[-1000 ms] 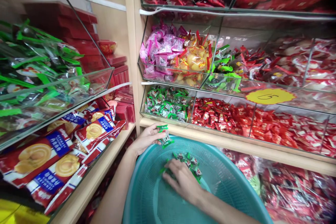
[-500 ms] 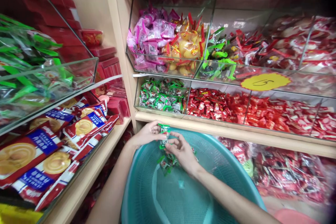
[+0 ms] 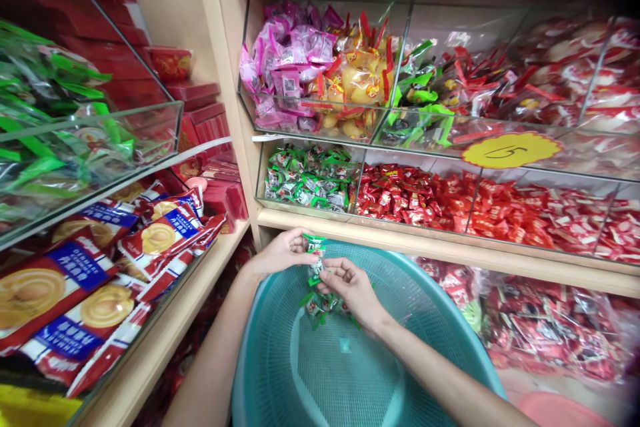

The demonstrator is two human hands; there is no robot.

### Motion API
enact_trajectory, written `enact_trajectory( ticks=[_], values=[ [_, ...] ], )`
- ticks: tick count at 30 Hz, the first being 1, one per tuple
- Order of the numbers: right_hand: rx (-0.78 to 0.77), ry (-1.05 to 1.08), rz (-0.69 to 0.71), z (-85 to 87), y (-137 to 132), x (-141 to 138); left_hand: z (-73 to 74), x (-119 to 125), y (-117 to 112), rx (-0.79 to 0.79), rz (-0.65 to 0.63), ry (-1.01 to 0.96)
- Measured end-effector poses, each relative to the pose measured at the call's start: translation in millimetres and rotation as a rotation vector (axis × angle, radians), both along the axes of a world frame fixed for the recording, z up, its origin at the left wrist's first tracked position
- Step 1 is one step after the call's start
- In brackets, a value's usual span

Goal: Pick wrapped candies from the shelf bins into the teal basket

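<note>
A basket (image 3: 400,320) sits low in front of the shelving, its far rim just under the lowest shelf board (image 3: 450,250). The left hand (image 3: 280,255) and right hand (image 3: 353,290) meet over that far rim, a few sweets (image 3: 315,250) pinched between them. Directly behind and above stands a glass bin (image 3: 307,177), with a second bin (image 3: 405,197) to its right. Another row of bins (image 3: 320,73) lies above those. A price tag (image 3: 510,150) hangs right of centre. Biscuit packs (image 3: 100,267) lie on the left shelf, with boxes (image 3: 210,120) stacked in the corner behind them. Bags (image 3: 540,327) lie right of the basket, under the board.
</note>
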State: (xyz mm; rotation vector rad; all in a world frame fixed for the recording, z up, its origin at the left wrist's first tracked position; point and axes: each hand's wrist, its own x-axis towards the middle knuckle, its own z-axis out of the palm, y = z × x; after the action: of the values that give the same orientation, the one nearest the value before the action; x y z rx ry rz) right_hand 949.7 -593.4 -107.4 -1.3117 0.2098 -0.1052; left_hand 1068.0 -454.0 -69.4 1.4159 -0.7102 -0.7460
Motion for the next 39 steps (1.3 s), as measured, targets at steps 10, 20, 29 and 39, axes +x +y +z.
enact_trajectory(
  ticks=[10, 20, 29, 39],
  values=[
    [0.001, 0.022, 0.004, -4.5, 0, -3, -0.7, 2, 1, 0.056, 0.143, -0.094],
    [0.040, 0.084, 0.023, -10.1, -2, -4, -4.1, 4, 0, 0.023, 0.212, 0.025],
    [-0.241, 0.183, 0.205, -37.5, -4, -9, -8.8, 8, 0, -0.004, 0.201, 0.049],
    [-0.292, 0.180, 0.280, -42.8, -3, -10, -9.7, 9, 1, -0.015, 0.201, 0.083]
  ],
)
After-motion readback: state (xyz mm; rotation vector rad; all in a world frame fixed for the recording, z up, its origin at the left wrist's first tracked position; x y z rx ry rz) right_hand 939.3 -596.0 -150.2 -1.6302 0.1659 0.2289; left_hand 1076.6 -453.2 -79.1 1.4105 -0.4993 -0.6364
